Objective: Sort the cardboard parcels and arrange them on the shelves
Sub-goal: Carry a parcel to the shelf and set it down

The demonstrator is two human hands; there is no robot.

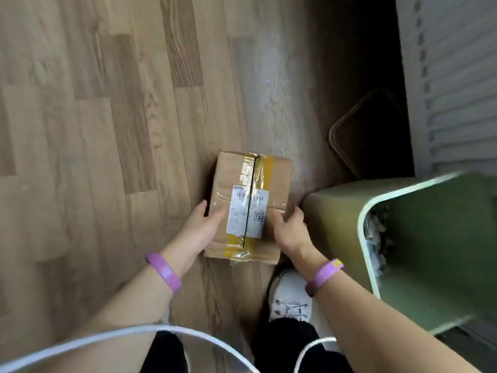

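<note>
A small brown cardboard parcel (248, 205) with yellow tape and a white shipping label on top is held above the wooden floor, near the centre of the head view. My left hand (203, 227) grips its left side, thumb on the top face. My right hand (289, 230) grips its right side the same way. Both wrists wear purple bands. No shelves are in view.
A green bin with a white rim (403, 227) stands close to the right of the parcel. A dark flat tray (368, 133) lies on the floor behind it, beside a white slatted wall (457, 76). My white shoe (291, 297) is below the parcel. Wooden floor (107, 130) spreads to the left.
</note>
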